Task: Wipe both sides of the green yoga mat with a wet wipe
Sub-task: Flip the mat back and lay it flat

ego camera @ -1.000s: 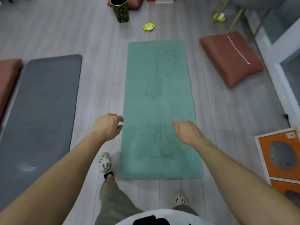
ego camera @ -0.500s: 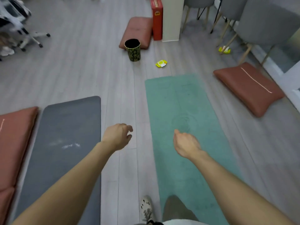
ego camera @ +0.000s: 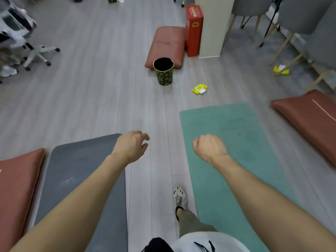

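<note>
Nothing is reading clearly here. The red box (ego camera: 194,33) standing against the white pillar (ego camera: 213,30) is carrying a band of yellow print near its top and a yellow arch outline below, but the characters are blurring beyond reading. The green yoga mat (ego camera: 236,151) is showing only faint printed lines, and the yellow wipe pack (ego camera: 199,88) is showing no legible label.

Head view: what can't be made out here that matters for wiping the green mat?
Green yoga mat: head view, near end covered by the right forearm and cut by the bottom edge; underside faces down.
Yellow wet-wipe pack: head view, too small to read.
Right hand: head view, its own back hides the palm and any contents.
</note>
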{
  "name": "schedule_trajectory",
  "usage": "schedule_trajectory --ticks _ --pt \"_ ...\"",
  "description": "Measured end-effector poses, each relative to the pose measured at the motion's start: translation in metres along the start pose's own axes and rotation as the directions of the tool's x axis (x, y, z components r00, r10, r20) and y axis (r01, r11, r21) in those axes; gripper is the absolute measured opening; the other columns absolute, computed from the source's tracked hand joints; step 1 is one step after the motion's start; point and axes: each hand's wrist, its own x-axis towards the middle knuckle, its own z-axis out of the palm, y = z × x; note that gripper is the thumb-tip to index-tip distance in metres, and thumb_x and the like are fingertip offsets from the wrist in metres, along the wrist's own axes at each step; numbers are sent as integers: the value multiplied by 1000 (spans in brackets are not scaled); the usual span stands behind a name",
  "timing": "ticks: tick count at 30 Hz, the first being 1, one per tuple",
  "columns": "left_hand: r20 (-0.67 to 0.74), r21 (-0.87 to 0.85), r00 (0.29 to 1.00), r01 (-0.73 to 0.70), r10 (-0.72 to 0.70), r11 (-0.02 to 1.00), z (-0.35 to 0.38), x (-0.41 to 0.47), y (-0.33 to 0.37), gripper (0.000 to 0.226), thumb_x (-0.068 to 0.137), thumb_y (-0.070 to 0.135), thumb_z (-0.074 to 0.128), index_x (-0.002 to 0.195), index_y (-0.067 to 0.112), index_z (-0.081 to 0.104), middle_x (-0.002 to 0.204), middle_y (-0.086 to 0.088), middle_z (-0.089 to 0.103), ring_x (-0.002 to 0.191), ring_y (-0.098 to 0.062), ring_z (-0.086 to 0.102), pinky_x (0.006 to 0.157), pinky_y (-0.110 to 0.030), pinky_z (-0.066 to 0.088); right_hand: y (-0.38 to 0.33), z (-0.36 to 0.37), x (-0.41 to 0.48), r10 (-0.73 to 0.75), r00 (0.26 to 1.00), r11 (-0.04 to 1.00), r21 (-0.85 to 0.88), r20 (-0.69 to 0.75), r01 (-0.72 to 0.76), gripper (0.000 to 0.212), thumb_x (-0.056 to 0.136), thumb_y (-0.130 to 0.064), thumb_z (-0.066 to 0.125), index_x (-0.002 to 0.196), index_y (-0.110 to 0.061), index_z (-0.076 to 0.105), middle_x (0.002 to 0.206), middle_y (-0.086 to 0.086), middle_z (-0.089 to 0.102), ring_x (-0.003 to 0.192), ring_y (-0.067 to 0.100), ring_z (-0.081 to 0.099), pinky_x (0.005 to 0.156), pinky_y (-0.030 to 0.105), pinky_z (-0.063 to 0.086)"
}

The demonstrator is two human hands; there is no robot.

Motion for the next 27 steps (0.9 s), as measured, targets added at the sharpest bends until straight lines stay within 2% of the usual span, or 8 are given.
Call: schedule_trajectory --ticks 4,8,11,13,15,19,23,27 --pt "22 22 999 28 -28 999 -50 106 -67 30 104 40 54 131 33 66 121 11 67 112 -19 66 79 -35 54 -51 -52 125 -76 997 997 -18 -11 75 45 103 -32 43 87 -7 76 93 19 75 89 41 72 75 37 54" --pt "-16 35 999 48 -47 998 -92 204 -135 31 104 39 53 131 31 67 121 9 67 115 -20 64 79 -35 52 -95 -94 245 -142 990 988 -59 0 142 36 100 -28 47 86 -9 74 92 17 73 81 39 65 67 35 42" --pt "-2 64 999 32 -32 997 -104 294 -191 33 104 38 53 133 29 66 125 6 67 119 -23 62 84 -37 53 -123 -106 340 -161 987 983 -90 -6 160 36 99 -29 47 89 -9 75 91 17 73 83 40 67 69 35 48" --pt "20 77 1000 16 -17 997 -107 362 -226 34 104 39 52 133 29 66 126 6 66 120 -23 61 86 -40 54 -137 -105 404 -132 991 989 -68 -21 130 37 100 -32 47 89 -8 74 91 17 72 86 41 68 71 36 49" --pt "43 93 999 -27 23 995 -117 431 -257 34 104 39 51 135 29 64 129 6 65 121 -22 61 86 -40 55 -146 -104 463 -73 997 996 -44 -32 72 37 101 -35 48 89 -8 71 90 18 72 86 41 67 67 38 44" --pt "87 105 989 -126 117 986 -138 555 -302 34 106 40 50 137 31 62 131 7 63 122 -22 61 84 -37 51 -159 -107 571 37 998 999 25 -50 -36 28 100 -32 51 88 -10 62 92 17 69 86 41 66 64 38 38" --pt "118 95 976 -192 181 977 -172 645 -333 34 106 40 50 135 30 64 128 7 65 119 -22 62 79 -36 52 -176 -123 663 95 995 992 78 8 -95 24 100 -30 51 90 -12 62 97 16 70 88 40 67 64 36 37" --pt "122 98 965 -244 232 965 -194 737 -365 33 105 38 51 133 30 66 125 7 66 118 -22 63 81 -38 56 -187 -130 764 111 994 989 100 -19 -108 22 99 -29 51 92 -12 63 98 15 70 88 40 67 64 35 34"
